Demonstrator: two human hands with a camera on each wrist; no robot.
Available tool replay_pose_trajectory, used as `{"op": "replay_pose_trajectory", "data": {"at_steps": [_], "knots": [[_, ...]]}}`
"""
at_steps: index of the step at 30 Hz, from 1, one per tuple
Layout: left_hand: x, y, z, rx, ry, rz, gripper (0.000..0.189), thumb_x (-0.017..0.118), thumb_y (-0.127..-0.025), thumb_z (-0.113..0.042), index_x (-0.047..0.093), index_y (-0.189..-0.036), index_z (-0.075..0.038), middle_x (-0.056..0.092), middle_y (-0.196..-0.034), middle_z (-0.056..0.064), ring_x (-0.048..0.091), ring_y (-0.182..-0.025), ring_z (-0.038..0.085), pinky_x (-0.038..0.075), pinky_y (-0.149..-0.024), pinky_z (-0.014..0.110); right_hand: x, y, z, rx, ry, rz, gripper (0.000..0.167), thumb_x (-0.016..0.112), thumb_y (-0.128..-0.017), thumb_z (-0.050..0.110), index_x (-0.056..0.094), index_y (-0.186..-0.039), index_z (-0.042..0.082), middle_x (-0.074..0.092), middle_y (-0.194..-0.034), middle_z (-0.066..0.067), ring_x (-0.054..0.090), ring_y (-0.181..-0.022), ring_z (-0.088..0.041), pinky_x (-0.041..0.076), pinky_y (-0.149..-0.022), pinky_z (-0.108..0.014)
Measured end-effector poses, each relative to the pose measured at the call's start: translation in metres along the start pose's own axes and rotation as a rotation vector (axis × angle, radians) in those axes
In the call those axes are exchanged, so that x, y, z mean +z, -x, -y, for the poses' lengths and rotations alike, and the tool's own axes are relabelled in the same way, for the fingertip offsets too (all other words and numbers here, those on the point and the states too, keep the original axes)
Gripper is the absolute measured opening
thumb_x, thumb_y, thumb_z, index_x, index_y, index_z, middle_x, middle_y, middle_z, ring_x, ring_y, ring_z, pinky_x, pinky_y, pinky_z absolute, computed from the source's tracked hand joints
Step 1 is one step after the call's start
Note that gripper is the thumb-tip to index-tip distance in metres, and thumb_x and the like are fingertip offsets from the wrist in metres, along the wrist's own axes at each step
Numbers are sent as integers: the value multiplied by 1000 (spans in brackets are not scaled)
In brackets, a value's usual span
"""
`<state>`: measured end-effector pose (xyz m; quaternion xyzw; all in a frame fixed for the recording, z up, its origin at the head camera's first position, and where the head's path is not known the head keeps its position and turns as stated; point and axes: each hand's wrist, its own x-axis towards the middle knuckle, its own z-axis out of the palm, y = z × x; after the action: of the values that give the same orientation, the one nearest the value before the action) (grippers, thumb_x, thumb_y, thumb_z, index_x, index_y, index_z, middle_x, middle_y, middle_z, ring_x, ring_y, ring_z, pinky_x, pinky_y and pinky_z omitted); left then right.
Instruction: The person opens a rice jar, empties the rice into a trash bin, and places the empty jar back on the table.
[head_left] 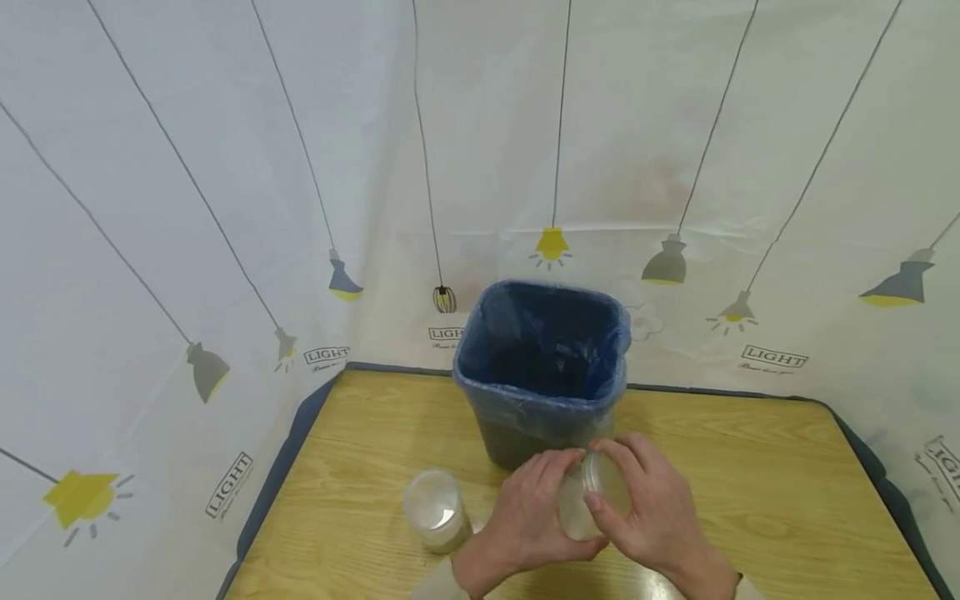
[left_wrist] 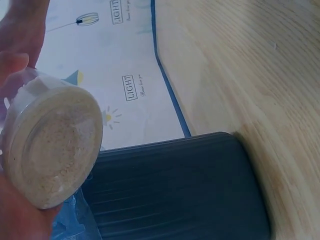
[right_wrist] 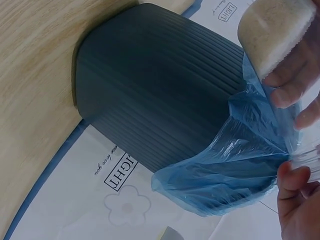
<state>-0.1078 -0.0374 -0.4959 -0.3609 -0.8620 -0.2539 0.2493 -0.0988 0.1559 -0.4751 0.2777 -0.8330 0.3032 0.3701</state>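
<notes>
In front of the bin, both hands are round a clear jar (head_left: 573, 507) with pale, grainy contents. My left hand (head_left: 528, 510) grips the jar's body from the left. Thumb and fingers of my right hand (head_left: 660, 510) hold its clear ridged lid (head_left: 611, 482) end. The jar is tilted; the left wrist view shows its round bottom (left_wrist: 57, 147), and in the right wrist view the pale contents (right_wrist: 275, 32) lie along one side. Whether the lid is loose I cannot tell. Another clear jar (head_left: 435, 507) stands upright on the table, left of my left hand.
A dark bin (head_left: 517, 437) lined with a blue bag (head_left: 540, 402) stands just beyond the hands, at the back of the wooden table (head_left: 750, 483). White sheeting (head_left: 495, 125) printed with lamps rises behind and beside the table, with a dark blue edge (head_left: 405, 367) at its foot.
</notes>
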Motion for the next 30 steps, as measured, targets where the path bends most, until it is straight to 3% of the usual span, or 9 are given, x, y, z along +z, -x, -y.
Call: {"op": "replay_pose_trajectory", "data": {"at_steps": [8, 18, 24, 30], "knots": [[-7, -5, 1, -21, 76, 117, 96, 96, -58, -54, 55, -135, -13, 66, -122, -3, 64, -106, 10, 52, -89, 20, -1, -1, -2, -85, 3, -47, 58, 47, -99, 59, 70, -110, 7, 63, -98, -4, 57, -78, -19, 47, -53, -33], [-17, -12, 7, -111, 244, 346, 91, 93, -67, -49, 54, -141, -14, 65, -128, -4, 61, -110, 6, 50, -88, 19, -3, -3, -5, -180, -27, -71, 62, 48, -99, 60, 70, -108, 3, 63, -97, -6, 57, -78, -21, 47, -55, -32], [-21, -15, 12, -92, 323, 410, 95, 93, -68, -46, 52, -146, -14, 64, -134, -5, 60, -111, 4, 48, -90, 19, -2, -5, -5, -233, -38, -91, 63, 49, -98, 60, 70, -106, 1, 64, -96, -8, 58, -79, -23, 48, -57, -34], [-19, -16, 13, -82, 317, 433, 101, 94, -66, -47, 48, -151, -17, 63, -137, -6, 61, -112, 4, 48, -89, 19, -4, -3, -12, -288, -27, -85, 62, 49, -98, 57, 70, -107, -1, 66, -98, -11, 62, -81, -26, 51, -59, -37]]}}
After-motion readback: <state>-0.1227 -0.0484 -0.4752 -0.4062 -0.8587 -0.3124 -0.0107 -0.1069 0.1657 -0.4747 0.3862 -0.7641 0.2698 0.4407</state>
